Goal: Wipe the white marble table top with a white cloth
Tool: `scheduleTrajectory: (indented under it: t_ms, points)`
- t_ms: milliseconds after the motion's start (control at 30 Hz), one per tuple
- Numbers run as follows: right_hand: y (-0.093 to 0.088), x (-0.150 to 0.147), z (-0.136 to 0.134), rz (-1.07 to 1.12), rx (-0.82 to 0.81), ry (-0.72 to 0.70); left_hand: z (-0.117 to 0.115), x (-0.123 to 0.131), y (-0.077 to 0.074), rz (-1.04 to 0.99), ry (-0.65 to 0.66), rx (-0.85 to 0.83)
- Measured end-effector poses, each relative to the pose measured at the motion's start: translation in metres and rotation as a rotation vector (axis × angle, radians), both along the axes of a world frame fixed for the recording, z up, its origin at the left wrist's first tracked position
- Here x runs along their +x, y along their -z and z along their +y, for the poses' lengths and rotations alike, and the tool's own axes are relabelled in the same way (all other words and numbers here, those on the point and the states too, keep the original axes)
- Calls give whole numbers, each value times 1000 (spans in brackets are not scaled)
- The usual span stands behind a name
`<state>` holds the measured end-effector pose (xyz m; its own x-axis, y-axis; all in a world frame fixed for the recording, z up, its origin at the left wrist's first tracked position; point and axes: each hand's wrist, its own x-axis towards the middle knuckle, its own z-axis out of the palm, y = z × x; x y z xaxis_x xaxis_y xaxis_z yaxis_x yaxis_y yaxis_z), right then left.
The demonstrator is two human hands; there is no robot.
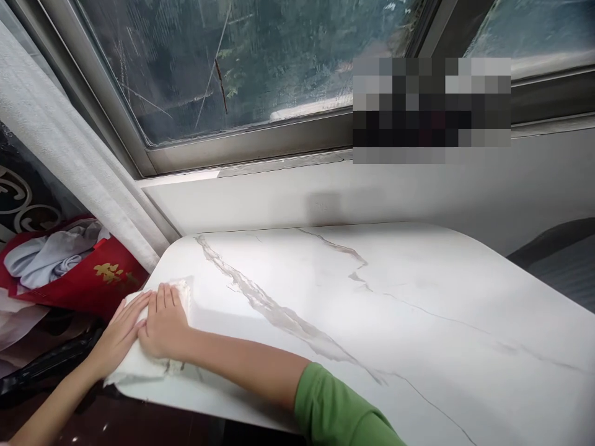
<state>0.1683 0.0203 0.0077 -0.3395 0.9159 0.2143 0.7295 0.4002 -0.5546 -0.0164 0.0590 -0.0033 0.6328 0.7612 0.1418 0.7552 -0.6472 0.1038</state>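
- Seen from the centre of the view, a white cloth [134,367] lies at eight o'clock, spread on the rounded left end of a white table [432,359] and reaching its edge; grey-brown veins run across the tabletop;
- the left hand [116,341] rests on the cloth, its fingers outstretched and unclenched, pointing towards one o'clock;
- the right hand [165,322] presses flat beside it, touching it, fingers straight, close together and unclenched, pointing to twelve; its arm comes from a green sleeve [344,409] near five o'clock;
- a red bag [109,279] with gold marking, pale fabric [56,254] inside, sits near nine o'clock;
- a whitish curtain [79,118] hangs at ten; a metal-framed window [260,62] fills twelve.
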Motion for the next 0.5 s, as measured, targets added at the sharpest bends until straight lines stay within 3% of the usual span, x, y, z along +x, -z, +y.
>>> scheduleTrajectory:
  t_ms: [267, 500]
  points:
    - [15, 40, 92, -62, 124, 209, 104, 65, 4, -63, 24, -63]
    - [20, 80, 162, -113, 161, 318, 181, 123, -4, -74, 89, -94]
